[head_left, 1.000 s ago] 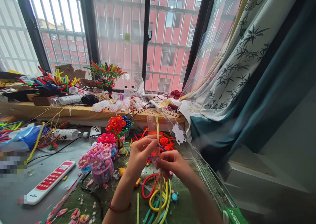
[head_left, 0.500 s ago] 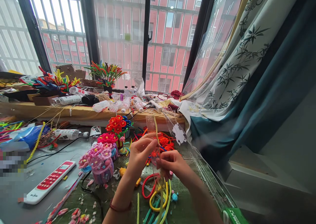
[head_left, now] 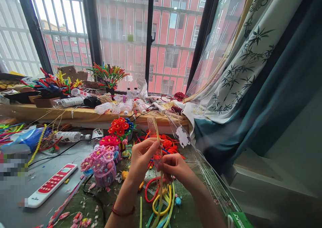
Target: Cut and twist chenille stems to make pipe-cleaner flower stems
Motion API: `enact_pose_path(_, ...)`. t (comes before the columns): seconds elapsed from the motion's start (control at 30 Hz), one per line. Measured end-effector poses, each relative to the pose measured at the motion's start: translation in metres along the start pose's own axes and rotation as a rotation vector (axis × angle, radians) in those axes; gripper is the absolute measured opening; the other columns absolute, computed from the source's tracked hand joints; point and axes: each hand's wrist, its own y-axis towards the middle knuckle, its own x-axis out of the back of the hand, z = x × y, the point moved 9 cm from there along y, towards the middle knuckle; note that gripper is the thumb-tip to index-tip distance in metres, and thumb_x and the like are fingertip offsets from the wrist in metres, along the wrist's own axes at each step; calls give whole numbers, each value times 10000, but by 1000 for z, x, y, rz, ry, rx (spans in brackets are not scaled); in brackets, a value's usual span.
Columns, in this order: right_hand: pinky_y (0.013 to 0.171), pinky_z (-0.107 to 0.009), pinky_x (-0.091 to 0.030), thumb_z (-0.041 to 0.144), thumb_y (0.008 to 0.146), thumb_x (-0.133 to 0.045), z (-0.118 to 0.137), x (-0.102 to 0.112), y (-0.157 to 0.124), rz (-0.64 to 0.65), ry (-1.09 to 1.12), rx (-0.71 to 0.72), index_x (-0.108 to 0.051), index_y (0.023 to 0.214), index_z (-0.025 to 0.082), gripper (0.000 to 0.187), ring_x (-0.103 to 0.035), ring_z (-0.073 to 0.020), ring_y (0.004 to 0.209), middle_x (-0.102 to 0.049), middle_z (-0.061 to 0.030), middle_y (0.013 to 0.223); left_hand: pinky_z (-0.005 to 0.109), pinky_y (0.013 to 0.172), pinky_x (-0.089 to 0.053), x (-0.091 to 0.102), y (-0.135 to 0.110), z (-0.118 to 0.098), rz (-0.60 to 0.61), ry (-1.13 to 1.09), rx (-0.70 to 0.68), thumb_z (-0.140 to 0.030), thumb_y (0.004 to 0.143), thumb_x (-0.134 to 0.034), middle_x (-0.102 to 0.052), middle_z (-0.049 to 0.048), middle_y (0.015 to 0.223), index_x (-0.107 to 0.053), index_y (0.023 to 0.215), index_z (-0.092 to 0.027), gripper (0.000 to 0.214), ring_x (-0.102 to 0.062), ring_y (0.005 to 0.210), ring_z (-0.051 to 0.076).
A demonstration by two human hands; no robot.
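A pale yellow pipe cleaner [head_left: 157, 131] runs lengthwise along a clear plastic strip that looks like a ruler [head_left: 152, 126], both held upright. My left hand [head_left: 141, 159] pinches the two about midway, thumb and fingers closed. Just below it, my right hand [head_left: 179, 170] is closed with thumb and forefinger on the lower stretch of the pipe cleaner and strip. The pipe cleaner's lower part hangs toward the tabletop. Beneath the hands lie a yellow loop [head_left: 154, 206], a red loop [head_left: 146, 191] and several green and teal pipe cleaners.
Left of my hands stand a pot of pink pipe-cleaner flowers [head_left: 104, 174] and a bunch of red-orange flowers [head_left: 120, 126]. A white and red remote [head_left: 51, 186] lies further left. Plastic bottles [head_left: 103, 107] line the windowsill. Clear plastic sheeting [head_left: 213, 174] hangs at right.
The top of the pipe cleaner and clear strip has leaned slightly left. My right hand has shifted a little lower along them, while my left hand has barely moved.
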Motion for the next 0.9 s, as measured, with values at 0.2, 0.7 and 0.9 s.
enact_pose_path(0.2,391,-185,-306,530,739,-717,1,0,1,-10,5,24,-642,692,121,419,-482,-78,396,-544,28,459,216,701,-449,0,1,3,-1,-16,10,-306,788,-688,-662,28,736,-678,596,-164,239,-592,789,162)
enact_pose_path(0.7,337,-183,-299,582,623,-767,-2,6,7,-164,-19,18,-560,586,150,480,-487,-90,339,-537,35,412,166,561,-382,0,1,8,-91,-31,48,-355,780,-697,-583,-16,700,-554,569,-144,332,-484,610,76)
enact_pose_path(0.9,343,-187,-330,560,681,-738,0,-1,4,-209,-67,37,-529,583,161,461,-484,-88,332,-556,28,422,180,522,-369,5,0,13,-162,15,38,-384,794,-678,-538,-47,578,-615,677,-158,263,-454,533,78)
